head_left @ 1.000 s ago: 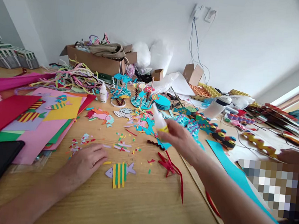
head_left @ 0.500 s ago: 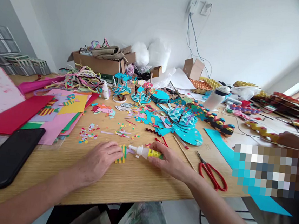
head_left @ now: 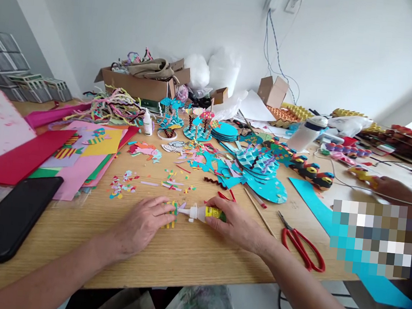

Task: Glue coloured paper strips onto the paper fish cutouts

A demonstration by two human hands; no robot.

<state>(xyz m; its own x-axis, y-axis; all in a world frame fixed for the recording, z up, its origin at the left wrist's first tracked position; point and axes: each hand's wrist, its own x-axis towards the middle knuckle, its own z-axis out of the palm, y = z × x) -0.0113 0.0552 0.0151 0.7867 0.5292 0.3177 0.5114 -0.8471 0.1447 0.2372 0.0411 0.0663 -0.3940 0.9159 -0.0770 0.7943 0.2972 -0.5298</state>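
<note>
My right hand point(head_left: 234, 223) is closed around a glue bottle point(head_left: 202, 213) with a yellow label, which lies almost level. Its white nozzle points left and reaches a small striped paper cutout point(head_left: 173, 215) in yellow and green, with a purple bit at its right end. The fingers of my left hand point(head_left: 148, 224) cover part of this cutout and hold it against the table; the thumb is hidden. Paper scraps point(head_left: 172, 186) in several colours lie just beyond my hands. Red-handled scissors point(head_left: 301, 244) rest right of my right wrist, beside a thin wooden stick point(head_left: 259, 210).
A black phone point(head_left: 13, 218) and coloured paper sheets point(head_left: 77, 161) lie at left. Blue paper pieces point(head_left: 262, 172), a second glue bottle point(head_left: 147, 122) and a cardboard box point(head_left: 135, 87) stand farther back. At right, another person's hand point(head_left: 399, 190) touches a yellow strip.
The nozzle tip has come closer to my left fingertips, which cover more of the cutout. The view has turned slightly left. The other person's hand has moved to the yellow strip.
</note>
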